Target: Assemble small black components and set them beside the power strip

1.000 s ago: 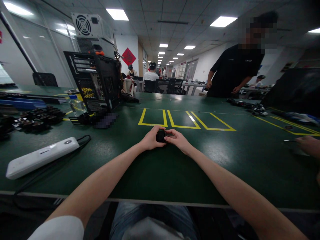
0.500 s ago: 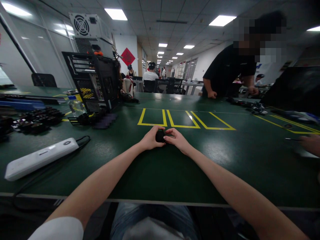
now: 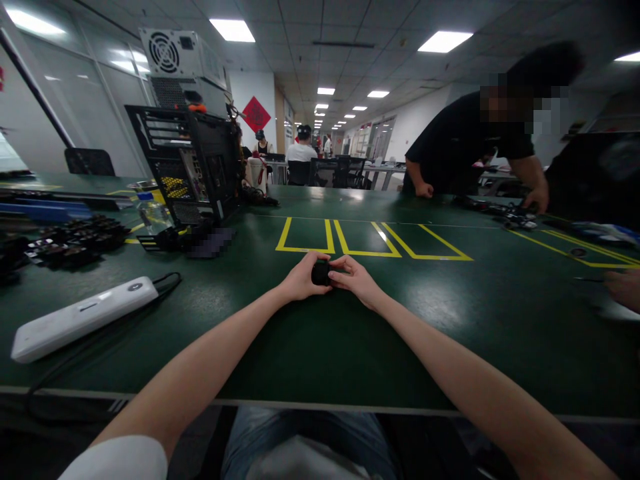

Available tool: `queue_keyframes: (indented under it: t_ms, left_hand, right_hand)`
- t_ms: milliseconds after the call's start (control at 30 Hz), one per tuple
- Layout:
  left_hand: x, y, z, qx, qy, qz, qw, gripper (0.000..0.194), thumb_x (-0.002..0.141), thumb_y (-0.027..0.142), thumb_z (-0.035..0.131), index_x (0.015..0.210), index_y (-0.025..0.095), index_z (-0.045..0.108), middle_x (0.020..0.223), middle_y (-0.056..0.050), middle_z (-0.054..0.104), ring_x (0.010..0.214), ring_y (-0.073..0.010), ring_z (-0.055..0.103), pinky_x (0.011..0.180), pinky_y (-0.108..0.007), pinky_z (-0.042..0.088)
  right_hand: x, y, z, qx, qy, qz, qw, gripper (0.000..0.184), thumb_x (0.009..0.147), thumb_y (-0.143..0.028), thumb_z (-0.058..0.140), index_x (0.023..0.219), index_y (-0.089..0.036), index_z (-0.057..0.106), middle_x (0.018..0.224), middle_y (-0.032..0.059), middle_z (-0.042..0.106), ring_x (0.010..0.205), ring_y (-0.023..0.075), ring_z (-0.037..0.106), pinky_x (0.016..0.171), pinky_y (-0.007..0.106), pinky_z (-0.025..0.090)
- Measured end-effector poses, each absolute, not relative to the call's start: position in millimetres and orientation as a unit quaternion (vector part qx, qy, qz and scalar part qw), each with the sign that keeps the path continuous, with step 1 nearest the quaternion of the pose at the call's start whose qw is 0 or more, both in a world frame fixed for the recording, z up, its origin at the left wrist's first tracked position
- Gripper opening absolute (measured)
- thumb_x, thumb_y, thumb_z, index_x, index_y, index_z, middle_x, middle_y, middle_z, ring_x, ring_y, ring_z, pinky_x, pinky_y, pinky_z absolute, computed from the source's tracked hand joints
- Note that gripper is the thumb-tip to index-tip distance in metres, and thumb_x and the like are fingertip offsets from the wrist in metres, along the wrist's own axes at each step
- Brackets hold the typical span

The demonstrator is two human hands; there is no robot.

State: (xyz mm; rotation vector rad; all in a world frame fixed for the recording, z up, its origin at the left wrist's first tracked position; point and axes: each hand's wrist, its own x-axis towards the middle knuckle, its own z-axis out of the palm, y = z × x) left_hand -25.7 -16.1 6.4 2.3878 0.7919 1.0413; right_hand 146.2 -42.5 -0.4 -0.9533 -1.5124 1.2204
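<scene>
Between my two hands is a small black block-like object (image 3: 321, 272), just in front of the yellow tape outlines on the green table (image 3: 310, 353). My left hand (image 3: 302, 278) is closed around its left side, thumb below and fingers above. On the right side, my right hand (image 3: 353, 279) pinches or presses the object with thumb and fingertips. Part of the object is covered by my fingers, and its exact kind is too dark to make out.
A white power strip (image 3: 87, 317) with a black cable lies at left. Behind it stand black parts (image 3: 75, 240), a bottle (image 3: 153, 213) and an open computer case (image 3: 193, 160). Across the table a person in black (image 3: 455, 147) leans over dark parts. Another person's hand (image 3: 625, 287) shows at far right.
My hands and the black object stay almost in place. The person across the table has leaned lower, with one hand moved right and down towards the parts on the table.
</scene>
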Motion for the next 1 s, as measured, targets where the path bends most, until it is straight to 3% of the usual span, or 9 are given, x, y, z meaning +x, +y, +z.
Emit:
queue_keyframes:
  t_ms: [200, 333, 600, 1000]
  left_hand:
    - [-25.8, -16.5, 6.3, 0.858, 0.289, 0.372, 0.206, 0.056, 0.058, 0.024, 0.066, 0.107, 0.021, 0.040, 0.106, -0.006, 0.048, 0.096, -0.0208, 0.049, 0.083, -0.036, 0.040]
    - [-25.8, -15.5, 5.4, 0.859, 0.288, 0.374, 0.200, 0.056, 0.058, 0.024, 0.067, 0.107, 0.020, 0.040, 0.107, -0.006, 0.047, 0.097, -0.0209, 0.048, 0.084, -0.036, 0.040]
    - [-25.5, -13.5, 3.5, 0.861, 0.278, 0.377, 0.197, 0.058, 0.057, 0.023, 0.067, 0.108, 0.021, 0.040, 0.107, -0.006, 0.047, 0.099, -0.0212, 0.047, 0.085, -0.036, 0.039]
    - [-25.6, -14.7, 4.9, 0.859, 0.283, 0.376, 0.200, 0.056, 0.059, 0.024, 0.066, 0.108, 0.020, 0.040, 0.106, -0.006, 0.047, 0.097, -0.0210, 0.048, 0.083, -0.036, 0.040]
  right_hand:
    - [146.8, -40.8, 1.3, -0.389, -0.638, 0.471, 0.470, 0.036, 0.063, -0.025, 0.064, 0.096, -0.022, 0.049, 0.104, 0.0030, 0.052, 0.093, 0.0168, 0.055, 0.086, 0.039, 0.041]
    - [148.1, -40.4, 0.6, -0.373, -0.639, 0.487, 0.463, 0.036, 0.060, -0.022, 0.067, 0.091, -0.020, 0.049, 0.102, 0.0023, 0.053, 0.094, 0.0168, 0.054, 0.086, 0.038, 0.041]
    - [145.5, -41.5, -2.1, -0.374, -0.621, 0.490, 0.485, 0.024, 0.067, -0.030, 0.061, 0.086, -0.021, 0.049, 0.096, 0.0004, 0.052, 0.080, 0.0127, 0.056, 0.076, 0.035, 0.047]
    - [148.2, -42.7, -1.0, -0.356, -0.647, 0.487, 0.465, 0.035, 0.061, -0.021, 0.066, 0.090, -0.022, 0.047, 0.100, 0.0011, 0.052, 0.094, 0.0159, 0.054, 0.088, 0.037, 0.041]
